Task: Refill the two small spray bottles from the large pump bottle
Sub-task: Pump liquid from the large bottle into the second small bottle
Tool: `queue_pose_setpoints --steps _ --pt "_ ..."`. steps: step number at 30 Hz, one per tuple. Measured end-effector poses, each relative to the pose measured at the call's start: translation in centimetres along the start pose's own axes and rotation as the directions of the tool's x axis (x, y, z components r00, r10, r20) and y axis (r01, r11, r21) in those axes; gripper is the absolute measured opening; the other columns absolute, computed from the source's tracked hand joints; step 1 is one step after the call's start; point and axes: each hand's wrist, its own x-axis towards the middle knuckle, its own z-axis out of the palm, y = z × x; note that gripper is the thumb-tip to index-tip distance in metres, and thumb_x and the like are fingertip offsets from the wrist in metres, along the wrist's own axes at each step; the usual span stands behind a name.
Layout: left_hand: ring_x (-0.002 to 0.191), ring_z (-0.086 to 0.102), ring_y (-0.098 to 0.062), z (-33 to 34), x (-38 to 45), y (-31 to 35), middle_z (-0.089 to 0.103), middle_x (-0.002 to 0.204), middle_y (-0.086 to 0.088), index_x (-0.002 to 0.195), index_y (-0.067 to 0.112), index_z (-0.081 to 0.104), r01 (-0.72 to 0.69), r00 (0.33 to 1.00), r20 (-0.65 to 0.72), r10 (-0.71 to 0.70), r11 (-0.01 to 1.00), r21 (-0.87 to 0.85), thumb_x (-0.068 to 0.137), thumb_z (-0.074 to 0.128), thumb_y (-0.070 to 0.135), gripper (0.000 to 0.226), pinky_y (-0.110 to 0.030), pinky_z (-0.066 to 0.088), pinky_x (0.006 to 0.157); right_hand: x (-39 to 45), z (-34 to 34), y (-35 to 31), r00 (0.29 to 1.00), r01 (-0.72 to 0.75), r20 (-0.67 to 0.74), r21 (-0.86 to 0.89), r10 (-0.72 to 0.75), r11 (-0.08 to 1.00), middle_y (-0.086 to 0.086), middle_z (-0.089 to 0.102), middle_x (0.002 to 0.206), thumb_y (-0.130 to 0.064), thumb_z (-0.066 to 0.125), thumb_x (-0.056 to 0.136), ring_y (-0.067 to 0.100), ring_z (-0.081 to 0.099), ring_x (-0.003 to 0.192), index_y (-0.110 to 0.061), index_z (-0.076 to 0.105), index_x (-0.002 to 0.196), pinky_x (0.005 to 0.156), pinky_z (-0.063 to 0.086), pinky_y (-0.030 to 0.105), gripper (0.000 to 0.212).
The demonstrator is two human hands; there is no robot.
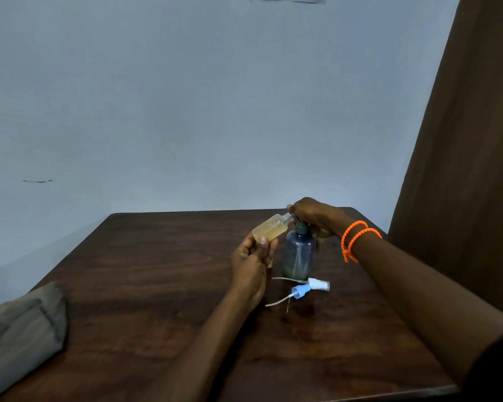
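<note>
Just right of centre in the frame, the left hand (251, 264) grips a small spray bottle (270, 229) by its base, fingers curled round it, tilting it so the open neck meets the nozzle of the large pump bottle (299, 254). That bottle stands upright on the desk (145, 285). The right hand (314, 217), with orange bracelets (357, 239) at the wrist, covers the pump head with its fingers curled over it. The small bottle looks mostly full of yellowish liquid; the pump bottle is low. Two removed spray caps, one white (318, 284) and one blue (299, 292), lie just below the pump bottle.

To do this well, keep the neck snug under the spout, press in short slow strokes, and stop short of the threads so the dip tube fits without overflow. The second small bottle is not clearly visible.
</note>
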Motion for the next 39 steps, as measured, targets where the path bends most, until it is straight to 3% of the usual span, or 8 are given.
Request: queue_pose_setpoints --steps 10,15,21,25,29,31,34,39 --pt "0.102 0.071 -0.017 0.1 0.0 0.1 0.071 0.115 -0.014 0.127 -0.005 0.059 -0.003 1.000 0.008 0.003 1.000 -0.019 0.100 0.051 -0.003 0.029 -0.024 0.059 0.089 -0.4 -0.4 -0.6 1.000 0.011 0.006 -0.044 -0.011 0.999 0.011 0.049 0.079 -0.029 0.047 0.100 0.027 0.046 0.071 -0.012 0.051 0.081 0.058 0.043 0.036 0.026" --pt "0.105 0.070 -0.017 0.1 0.1 0.1 0.071 0.117 -0.013 0.127 -0.003 0.060 -0.004 1.000 0.009 0.004 1.000 -0.006 0.100 0.051 -0.002 0.028 -0.024 0.059 0.089 0.7 0.3 0.3 0.999 0.029 0.018 0.074 -0.030 0.997 0.010 0.050 0.081 -0.028 0.049 0.100 0.024 0.048 0.074 -0.011 0.053 0.084 0.070 0.041 0.039 0.024" --pt "0.105 0.070 -0.018 0.1 -0.2 0.1 0.069 0.120 -0.016 0.129 -0.006 0.058 0.011 1.000 0.009 -0.011 1.000 -0.015 0.100 0.051 -0.003 0.031 -0.027 0.058 0.093 -0.5 -0.4 -0.7 0.999 0.026 0.029 -0.092 -0.024 0.995 0.012 0.051 0.085 -0.031 0.046 0.102 0.031 0.050 0.075 -0.011 0.052 0.084 0.065 0.048 0.040 0.028" --pt "0.105 0.069 -0.018 0.1 0.2 0.0 0.070 0.118 -0.013 0.128 -0.004 0.059 -0.009 1.000 0.010 0.009 1.000 0.012 0.100 0.051 -0.002 0.029 -0.026 0.058 0.093 0.1 0.2 0.1 0.999 0.018 0.037 0.051 -0.020 0.999 0.009 0.049 0.081 -0.028 0.048 0.100 0.027 0.048 0.080 -0.012 0.053 0.084 0.070 0.044 0.040 0.024" --pt "0.107 0.069 -0.019 0.0 0.0 0.1 0.069 0.121 -0.015 0.128 -0.003 0.059 0.004 1.000 0.008 -0.004 1.000 0.005 0.100 0.051 -0.002 0.029 -0.028 0.057 0.095 -1.0 -0.2 -0.7 0.999 -0.017 0.050 -0.041 0.019 0.999 0.010 0.047 0.082 -0.029 0.045 0.102 0.032 0.048 0.081 -0.011 0.052 0.083 0.061 0.047 0.045 0.027" --pt "0.107 0.068 -0.020 -0.1 0.1 0.0 0.069 0.120 -0.015 0.126 -0.003 0.060 0.003 1.000 0.006 -0.003 1.000 0.008 0.100 0.050 -0.002 0.028 -0.029 0.056 0.096 -0.8 -0.1 -0.6 0.999 -0.020 0.042 -0.001 0.021 1.000 0.010 0.049 0.083 -0.032 0.048 0.099 0.032 0.049 0.079 -0.012 0.054 0.082 0.069 0.046 0.048 0.028" --pt "0.106 0.068 -0.019 0.0 0.2 -0.1 0.069 0.120 -0.016 0.127 -0.004 0.059 -0.011 1.000 0.009 0.011 1.000 0.025 0.100 0.050 -0.003 0.028 -0.028 0.056 0.095 -0.2 0.4 0.0 1.000 0.006 0.013 0.091 -0.007 0.996 0.008 0.049 0.081 -0.025 0.048 0.097 0.021 0.046 0.072 -0.014 0.055 0.081 0.069 0.040 0.038 0.021" --pt "0.105 0.071 -0.018 -0.1 0.1 -0.1 0.070 0.120 -0.015 0.127 -0.002 0.060 0.006 1.000 0.002 -0.006 1.000 -0.009 0.100 0.050 -0.003 0.029 -0.026 0.058 0.092 -1.0 -0.1 -0.7 1.000 0.006 0.002 0.008 -0.006 1.000 0.007 0.051 0.078 -0.027 0.048 0.099 0.028 0.047 0.075 -0.013 0.053 0.078 0.065 0.040 0.036 0.026"
